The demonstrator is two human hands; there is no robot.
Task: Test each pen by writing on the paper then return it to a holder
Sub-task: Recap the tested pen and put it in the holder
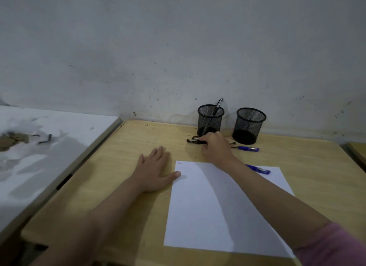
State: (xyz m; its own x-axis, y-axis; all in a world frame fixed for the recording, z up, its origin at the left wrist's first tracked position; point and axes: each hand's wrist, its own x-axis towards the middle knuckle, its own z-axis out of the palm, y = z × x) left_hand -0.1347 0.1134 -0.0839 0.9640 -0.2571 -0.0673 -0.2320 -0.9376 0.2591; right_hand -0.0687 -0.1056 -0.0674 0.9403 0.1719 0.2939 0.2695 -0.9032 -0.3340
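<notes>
Pink sleeve [336, 246] covers the right arm at the lower right corner, and that arm reaches across a white sheet of paper [198, 206] lying on the wooden tabletop [118, 166]. Faint small marks sit at the paper's far left corner. The right hand [215, 147] is at the far side of the tabletop, fingers curled down onto a black pen [195, 141] that lies flat just in front of the left mesh holder [210, 119]; whether the pen is actually pinched cannot be told. That holder has one black pen standing [216, 108] tilted in it. A second mesh holder [248, 125] stands to its right. One blue pen [246, 148] lies near the right holder, another blue pen [259, 169] rests on the paper's far edge. The left hand [154, 170] lies flat, fingers spread, thumb touching the paper's left edge.
</notes>
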